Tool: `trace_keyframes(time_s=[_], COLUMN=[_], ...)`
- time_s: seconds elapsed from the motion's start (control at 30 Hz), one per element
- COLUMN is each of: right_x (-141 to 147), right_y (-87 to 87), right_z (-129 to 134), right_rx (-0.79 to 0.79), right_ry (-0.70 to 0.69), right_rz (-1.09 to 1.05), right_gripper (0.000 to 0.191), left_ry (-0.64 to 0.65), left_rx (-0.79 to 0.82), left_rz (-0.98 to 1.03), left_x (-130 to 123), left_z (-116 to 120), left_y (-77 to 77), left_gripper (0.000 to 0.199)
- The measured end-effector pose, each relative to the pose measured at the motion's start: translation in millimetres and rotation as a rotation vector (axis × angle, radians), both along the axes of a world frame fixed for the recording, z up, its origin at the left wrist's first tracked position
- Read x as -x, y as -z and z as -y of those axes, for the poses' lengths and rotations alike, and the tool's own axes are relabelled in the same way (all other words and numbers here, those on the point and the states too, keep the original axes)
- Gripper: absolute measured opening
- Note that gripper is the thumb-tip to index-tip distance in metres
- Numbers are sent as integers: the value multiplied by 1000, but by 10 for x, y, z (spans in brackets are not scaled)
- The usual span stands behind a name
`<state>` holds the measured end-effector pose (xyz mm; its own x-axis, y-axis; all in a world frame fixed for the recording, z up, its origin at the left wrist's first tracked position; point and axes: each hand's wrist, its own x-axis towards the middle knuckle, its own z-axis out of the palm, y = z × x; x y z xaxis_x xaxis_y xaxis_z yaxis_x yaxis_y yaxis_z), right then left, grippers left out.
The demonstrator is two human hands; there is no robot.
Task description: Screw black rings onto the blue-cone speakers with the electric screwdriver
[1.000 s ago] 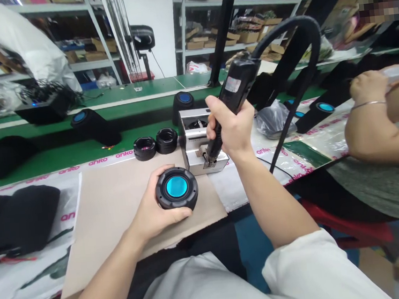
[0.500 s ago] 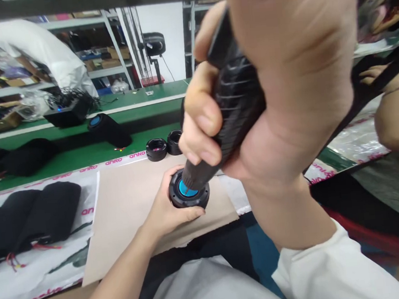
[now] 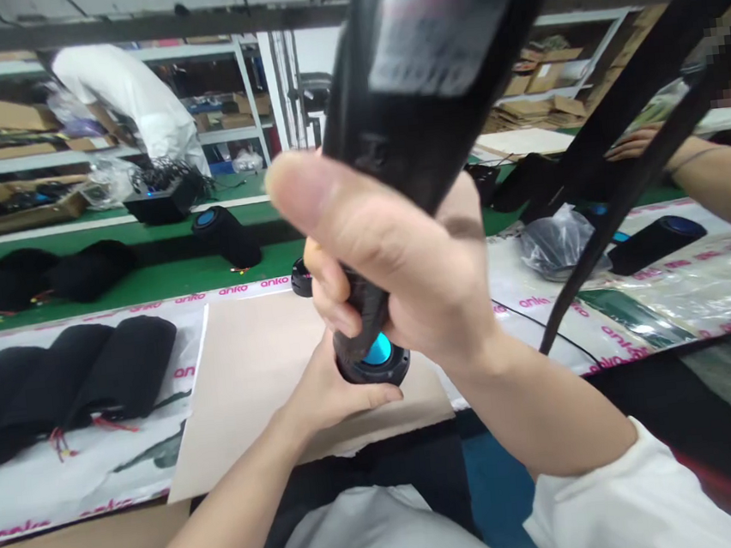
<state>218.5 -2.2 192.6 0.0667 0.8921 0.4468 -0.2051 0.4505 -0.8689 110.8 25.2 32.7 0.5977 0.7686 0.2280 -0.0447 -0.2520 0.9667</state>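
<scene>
Left fingers (image 3: 383,395) clasp a round black part (image 3: 381,353), shiny blue at centre, right fingers (image 3: 360,214) a tool (image 3: 410,132)

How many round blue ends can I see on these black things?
5. One blue end on the piece in the left hand; one on the left cylinder; one on the lying right cylinder; two, partly hidden, near the plastic bag. More may be hidden.

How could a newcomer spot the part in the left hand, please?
Find the beige sheet. Over its right side, the left hand grips a round black part. Unlike the black ring behind it, it shows a bright blue centre.
</scene>
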Motion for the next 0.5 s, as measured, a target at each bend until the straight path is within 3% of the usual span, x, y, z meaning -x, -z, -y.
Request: trace_keyframes(time_s=[0.1,0.23,0.33,0.5], right_x=[56,-17,-103,-119], right_y=[42,74,120,227], right_z=[-4,6,-22,-76], right_rx=[9,85,121,124], right_ry=[-37,-144,-250,-268], right_rz=[-23,48,31,-18], right_gripper=[35,28,23,31], left_ry=[43,136,160,148], left_rx=[18,61,62,53], left_rz=[-11,-41,1,136], left_x=[11,15,0,-27], left_z=[9,7,-20,-61], left_y=[-66,-113,-97,-28], left_gripper=[81,76,83,110])
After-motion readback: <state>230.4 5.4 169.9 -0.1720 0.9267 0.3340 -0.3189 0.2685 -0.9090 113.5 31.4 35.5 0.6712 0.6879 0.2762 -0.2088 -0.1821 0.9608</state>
